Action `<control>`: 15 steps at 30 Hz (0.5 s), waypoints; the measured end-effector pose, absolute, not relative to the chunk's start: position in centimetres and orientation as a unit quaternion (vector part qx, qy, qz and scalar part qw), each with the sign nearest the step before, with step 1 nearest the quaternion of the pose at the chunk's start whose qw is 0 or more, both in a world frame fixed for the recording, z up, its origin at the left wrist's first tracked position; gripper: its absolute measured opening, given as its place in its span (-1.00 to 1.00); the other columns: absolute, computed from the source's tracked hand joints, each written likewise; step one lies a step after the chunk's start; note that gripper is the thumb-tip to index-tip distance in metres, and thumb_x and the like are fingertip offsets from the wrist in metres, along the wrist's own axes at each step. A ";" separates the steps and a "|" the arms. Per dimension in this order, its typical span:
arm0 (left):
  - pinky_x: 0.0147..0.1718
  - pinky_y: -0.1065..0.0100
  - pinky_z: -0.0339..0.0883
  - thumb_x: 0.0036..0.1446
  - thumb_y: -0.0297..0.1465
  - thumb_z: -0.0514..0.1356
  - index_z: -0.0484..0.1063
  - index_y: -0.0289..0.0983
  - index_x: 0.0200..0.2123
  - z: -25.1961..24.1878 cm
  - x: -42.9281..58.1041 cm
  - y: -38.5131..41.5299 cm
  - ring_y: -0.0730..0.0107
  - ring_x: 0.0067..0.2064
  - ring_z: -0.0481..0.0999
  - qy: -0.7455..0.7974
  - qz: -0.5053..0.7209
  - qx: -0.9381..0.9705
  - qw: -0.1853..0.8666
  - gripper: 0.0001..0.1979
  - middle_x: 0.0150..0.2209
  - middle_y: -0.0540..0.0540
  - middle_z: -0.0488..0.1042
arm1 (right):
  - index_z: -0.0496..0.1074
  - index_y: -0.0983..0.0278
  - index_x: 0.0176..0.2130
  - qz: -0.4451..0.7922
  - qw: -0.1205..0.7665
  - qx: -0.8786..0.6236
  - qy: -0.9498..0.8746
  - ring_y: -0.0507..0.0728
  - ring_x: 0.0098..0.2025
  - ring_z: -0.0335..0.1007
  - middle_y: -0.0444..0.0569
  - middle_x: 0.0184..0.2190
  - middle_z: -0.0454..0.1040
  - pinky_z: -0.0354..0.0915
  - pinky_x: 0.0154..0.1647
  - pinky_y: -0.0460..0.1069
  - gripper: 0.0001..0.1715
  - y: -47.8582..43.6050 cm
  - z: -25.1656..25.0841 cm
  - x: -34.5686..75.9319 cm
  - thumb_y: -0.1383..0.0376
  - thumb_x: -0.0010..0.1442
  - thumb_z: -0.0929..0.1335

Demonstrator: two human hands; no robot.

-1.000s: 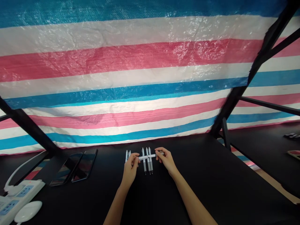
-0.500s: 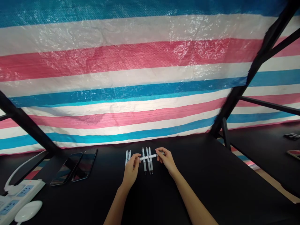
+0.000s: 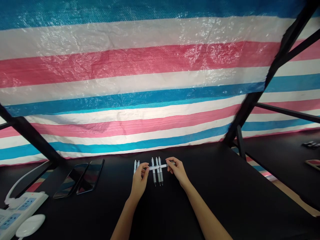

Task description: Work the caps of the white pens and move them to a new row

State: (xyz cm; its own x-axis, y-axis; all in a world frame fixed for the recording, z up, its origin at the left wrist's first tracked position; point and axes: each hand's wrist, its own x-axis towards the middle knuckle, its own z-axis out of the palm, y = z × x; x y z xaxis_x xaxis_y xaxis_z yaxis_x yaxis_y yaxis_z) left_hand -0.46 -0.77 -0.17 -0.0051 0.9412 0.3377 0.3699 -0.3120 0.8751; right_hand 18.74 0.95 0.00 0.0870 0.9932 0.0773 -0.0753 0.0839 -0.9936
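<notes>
My left grip (image 3: 139, 181) and right grip (image 3: 178, 171) close narrow on a white pen (image 3: 160, 166), pinching it between fingertips at either end and holding it crosswise. It crosses three white pens (image 3: 157, 171) lying side by side between my grips, tips toward me. Whether it touches them or just clears them, I cannot tell from here. Just beyond my left grip, two more pens (image 3: 136, 166) lie parallel, partly hidden behind the hand.

All the other pens sit loose on the black surface (image 3: 212, 190), with no tray or box around them. They look easily disturbed: a slipping pinch could drop the crosswise pen onto the three below and knock them out of line, and a stray knuckle could roll any of them.

Well left of my grips lie two smartphones (image 3: 70, 180), side by side and angled. Nearer the lower left corner are a white power strip (image 3: 20, 208) with blue sockets and a smooth white oval object (image 3: 30, 225), perhaps a mouse. Ahead, a black metal frame (image 3: 250, 115) holds up a striped blue, white and pink tarpaulin (image 3: 160, 66). Far right, small dark objects (image 3: 311, 144) sit on a second dark surface (image 3: 280, 156).
</notes>
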 end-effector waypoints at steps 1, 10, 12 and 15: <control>-0.43 0.38 0.29 0.10 -0.17 0.06 0.37 -0.23 -0.20 -0.1 -0.5 -0.8 0.41 -0.42 0.38 0.513 0.494 0.639 0.290 -0.69 -0.33 -0.09 0.43 | 0.43 0.32 -0.35 0.476 0.561 -0.479 -0.479 -0.05 -0.74 0.07 -0.18 -0.74 0.32 0.00 -0.71 -0.13 -0.59 1.0 0.0 18.7 0.03 -0.04 0.38; -0.48 0.39 0.25 0.14 -0.18 0.01 0.36 -0.24 -0.20 -0.2 -0.6 -0.9 0.43 -0.51 0.37 0.508 0.463 0.656 0.312 -0.70 -0.51 0.00 0.40 | 0.42 0.31 -0.35 0.478 0.565 -0.468 -0.483 -0.05 -0.75 0.07 -0.19 -0.75 0.32 0.00 -0.71 -0.13 -0.59 1.1 -0.4 18.6 0.03 -0.05 0.39; -0.46 0.39 0.27 0.13 -0.18 0.02 0.37 -0.23 -0.20 -0.2 -0.6 -0.9 0.41 -0.47 0.39 0.508 0.466 0.653 0.312 -0.70 -0.48 -0.02 0.41 | 0.42 0.31 -0.35 0.480 0.565 -0.467 -0.483 -0.06 -0.75 0.06 -0.19 -0.75 0.32 0.00 -0.71 -0.13 -0.60 1.1 -0.4 18.7 0.04 -0.05 0.39; -0.45 0.40 0.28 0.12 -0.19 0.04 0.38 -0.23 -0.20 -0.3 -0.6 -0.8 0.43 -0.46 0.38 0.509 0.475 0.650 0.304 -0.71 -0.42 -0.04 0.43 | 0.42 0.32 -0.34 0.480 0.568 -0.465 -0.481 -0.06 -0.74 0.07 -0.19 -0.74 0.33 -0.01 -0.70 -0.13 -0.63 1.0 -0.2 18.7 0.06 -0.02 0.38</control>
